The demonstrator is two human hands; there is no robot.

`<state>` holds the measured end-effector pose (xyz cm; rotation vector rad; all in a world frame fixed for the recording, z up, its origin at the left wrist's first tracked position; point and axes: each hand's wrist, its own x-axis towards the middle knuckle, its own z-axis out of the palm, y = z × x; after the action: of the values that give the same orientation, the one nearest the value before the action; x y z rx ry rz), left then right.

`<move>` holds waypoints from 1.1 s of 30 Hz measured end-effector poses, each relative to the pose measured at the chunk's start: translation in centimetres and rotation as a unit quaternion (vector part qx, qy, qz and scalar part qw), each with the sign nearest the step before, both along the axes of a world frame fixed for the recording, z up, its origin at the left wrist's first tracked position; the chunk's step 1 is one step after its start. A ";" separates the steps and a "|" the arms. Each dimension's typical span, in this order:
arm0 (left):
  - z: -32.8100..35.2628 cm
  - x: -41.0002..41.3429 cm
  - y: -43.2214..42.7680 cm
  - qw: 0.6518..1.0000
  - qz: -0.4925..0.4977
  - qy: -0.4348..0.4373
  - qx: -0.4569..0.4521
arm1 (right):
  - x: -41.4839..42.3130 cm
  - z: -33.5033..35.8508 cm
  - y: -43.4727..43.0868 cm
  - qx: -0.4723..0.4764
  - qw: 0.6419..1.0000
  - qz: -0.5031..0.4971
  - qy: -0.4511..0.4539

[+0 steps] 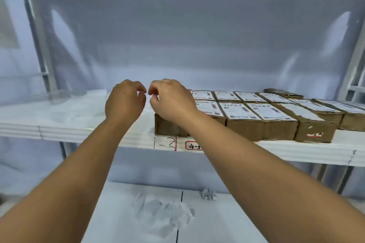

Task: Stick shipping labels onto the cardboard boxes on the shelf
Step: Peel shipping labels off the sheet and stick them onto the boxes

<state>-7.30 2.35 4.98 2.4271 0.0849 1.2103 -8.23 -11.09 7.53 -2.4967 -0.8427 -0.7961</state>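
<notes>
From the head camera, your left hand point(124, 100) and right hand point(171, 98) are raised together over the shelf point(79, 130), fingers curled and fingertips nearly meeting. That looks like the pose for working a label free of its backing. Nothing shows between the fingertips, though, so I cannot tell whether either hand pinches something or is simply clenched. The boxes point(262, 118) sit in two rows, starting under your right wrist and running off to your right. They are packed side by side, which probably keeps their tops level for pressing. The labels point(240, 111) already lie flat on the tops you can see. The end box point(167, 127), just below your right hand, has its top hidden by that hand, so its state is unclear. To the left of your left hand the shelf holds only pale, blurred wrapping. Below your forearms, crumpled paper point(164, 215) and a smaller wad point(208, 194) lie on the lower shelf point(227, 223), likely discarded backing dropped out of the way. A handwritten tag point(192, 145) marks the shelf edge beneath your right wrist. Judging by the covered tops, you are near the end of the row.
</notes>
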 end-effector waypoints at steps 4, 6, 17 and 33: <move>-2.6 2.7 5.2 0.980 0.028 0.194 0.022 | 0.1 0.1 5.4 -0.041 0.998 0.019 0.038; -4.0 4.2 7.7 0.957 0.055 0.281 0.039 | 0.0 -0.3 8.0 -0.040 0.996 0.037 0.072; -6.8 6.4 13.3 0.965 -0.057 0.252 0.053 | 7.4 -5.8 12.7 0.004 0.974 -0.022 0.227; -6.6 5.8 13.1 0.961 -0.052 0.267 0.044 | 7.5 -6.9 13.0 -0.088 0.975 -0.108 0.171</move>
<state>-1.51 15.45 -1.64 2.7348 0.0613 0.4977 -0.70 1.88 0.60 -2.8049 -0.5476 -0.3451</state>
